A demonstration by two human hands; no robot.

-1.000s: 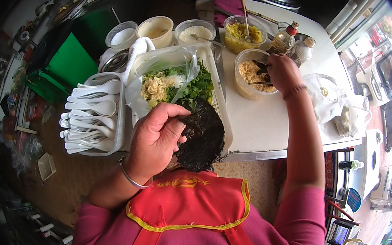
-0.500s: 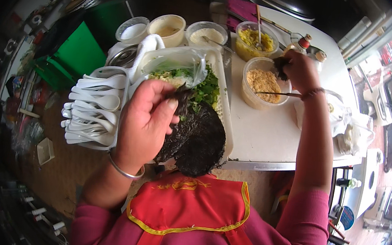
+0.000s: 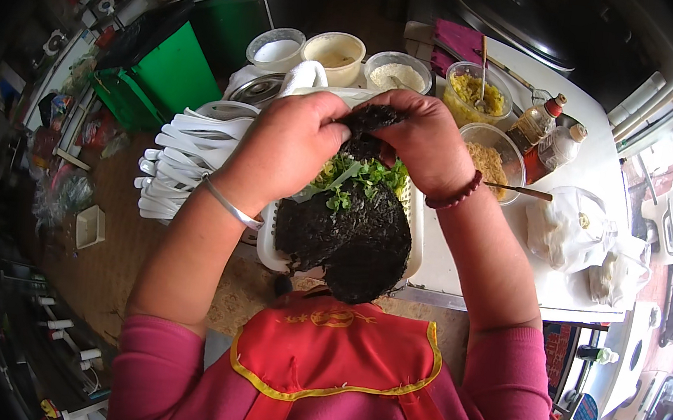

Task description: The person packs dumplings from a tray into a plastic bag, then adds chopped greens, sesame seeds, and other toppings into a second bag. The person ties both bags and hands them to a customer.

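Both hands are raised over a white tray (image 3: 417,248), pinching a dark clump of dried seaweed (image 3: 376,117) between them. My left hand (image 3: 290,142), with a silver bangle at its wrist, grips the clump's left end. On the other end are the fingers of my right hand (image 3: 431,142), which has a dark red bead bracelet. Below, round dark sheets of dried seaweed (image 3: 362,242) lie across the near part of the tray, overhanging its front edge. Chopped green herbs (image 3: 370,174) show just beyond the sheets. My hands hide much of the tray's far part.
White spoons (image 3: 194,144) fill a holder at left. Tubs of white (image 3: 276,52) and pale contents stand behind, beside a bowl of yellow chopped food (image 3: 478,93). At right are a crumb-filled tub (image 3: 487,165) with a utensil, bottles (image 3: 536,123) and plastic bags (image 3: 567,228).
My right hand has come left from beside the crumb tub, carrying dark seaweed, and now meets my left hand over the tray. The view has shifted slightly.
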